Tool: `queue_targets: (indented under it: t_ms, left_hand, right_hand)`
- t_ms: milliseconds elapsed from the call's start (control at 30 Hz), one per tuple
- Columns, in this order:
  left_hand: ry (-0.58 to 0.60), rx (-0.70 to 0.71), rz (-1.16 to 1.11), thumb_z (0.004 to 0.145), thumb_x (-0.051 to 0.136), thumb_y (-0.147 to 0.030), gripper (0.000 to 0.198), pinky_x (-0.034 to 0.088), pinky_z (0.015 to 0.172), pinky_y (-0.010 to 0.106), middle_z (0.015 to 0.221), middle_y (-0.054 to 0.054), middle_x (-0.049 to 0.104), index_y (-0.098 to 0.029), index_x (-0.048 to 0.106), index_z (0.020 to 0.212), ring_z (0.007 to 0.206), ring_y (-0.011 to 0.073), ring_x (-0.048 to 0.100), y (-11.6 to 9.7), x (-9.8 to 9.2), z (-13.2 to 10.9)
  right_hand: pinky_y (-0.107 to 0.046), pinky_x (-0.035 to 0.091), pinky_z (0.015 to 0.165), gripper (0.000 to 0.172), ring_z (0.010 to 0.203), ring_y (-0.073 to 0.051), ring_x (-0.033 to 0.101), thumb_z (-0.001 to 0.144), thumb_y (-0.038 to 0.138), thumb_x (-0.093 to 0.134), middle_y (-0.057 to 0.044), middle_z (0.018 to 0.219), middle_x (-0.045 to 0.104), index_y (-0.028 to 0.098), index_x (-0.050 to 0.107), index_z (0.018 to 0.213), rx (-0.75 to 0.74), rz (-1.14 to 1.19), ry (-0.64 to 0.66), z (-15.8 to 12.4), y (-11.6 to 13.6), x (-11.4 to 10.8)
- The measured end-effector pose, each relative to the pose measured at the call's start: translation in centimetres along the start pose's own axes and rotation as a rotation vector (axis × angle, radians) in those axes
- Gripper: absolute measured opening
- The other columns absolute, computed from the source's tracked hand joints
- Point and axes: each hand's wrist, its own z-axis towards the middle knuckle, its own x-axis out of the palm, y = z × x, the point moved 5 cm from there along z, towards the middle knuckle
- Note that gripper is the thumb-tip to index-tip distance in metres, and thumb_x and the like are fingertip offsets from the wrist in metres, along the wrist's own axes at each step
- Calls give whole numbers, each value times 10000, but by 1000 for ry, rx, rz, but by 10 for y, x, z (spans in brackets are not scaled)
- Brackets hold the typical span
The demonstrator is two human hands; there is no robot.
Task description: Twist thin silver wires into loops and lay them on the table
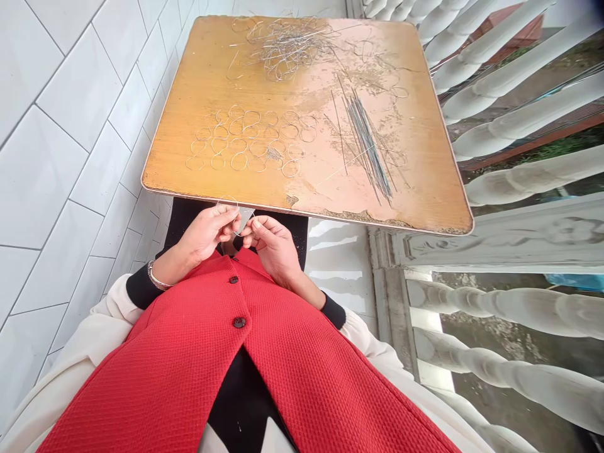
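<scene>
My left hand (206, 233) and my right hand (272, 245) meet just below the near edge of a worn wooden table (425, 207), over my lap. Both pinch a thin wire (229, 201) that is bent into a loop between the fingertips. On the table lie several finished wire rings (250, 141) laid in rows at the near left. A bundle of straight wires (365, 135) lies at the right. A tangled heap of wire (287, 44) sits at the far side.
A white tiled wall (56, 145) runs along the left. A white balustrade (519, 107) stands close on the right, with ground seen beyond it. I wear a red waistcoat (189, 365) and a bangle (155, 279) on my left wrist.
</scene>
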Motion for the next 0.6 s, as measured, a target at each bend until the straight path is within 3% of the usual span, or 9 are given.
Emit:
queue_targets:
  t_ms: [233,433,533,600]
  left_hand:
    - [69,-55,46,849,641,-184,229,248,398,145,556,7,569,-124,572,639,439,35,409,-5,-4,0]
    - [162,-88,268,799,663,-231,249,284,402,148,552,28,618,-133,555,598,429,39,450,-8,-10,0]
    - [216,-123,335,786,664,-239,233,296,404,148,542,25,617,-134,562,604,424,41,456,-12,-12,1]
    - [233,-130,361,786,656,-240,236,302,401,151,526,25,609,-133,566,596,414,43,452,-15,-12,2]
  right_hand:
    - [-245,513,515,254,486,-88,559,799,461,793,18,672,710,220,714,792,-183,-182,1,-1,12,-1]
    - [-262,541,532,303,483,-92,566,778,494,803,10,669,715,210,699,770,-108,-256,89,-2,12,1]
    - [-276,569,583,326,527,-105,612,746,491,826,2,709,737,206,707,852,-47,-261,108,-3,10,2]
    - [-282,577,602,356,554,-115,633,745,488,824,9,715,737,214,705,939,-85,-305,76,-4,12,2]
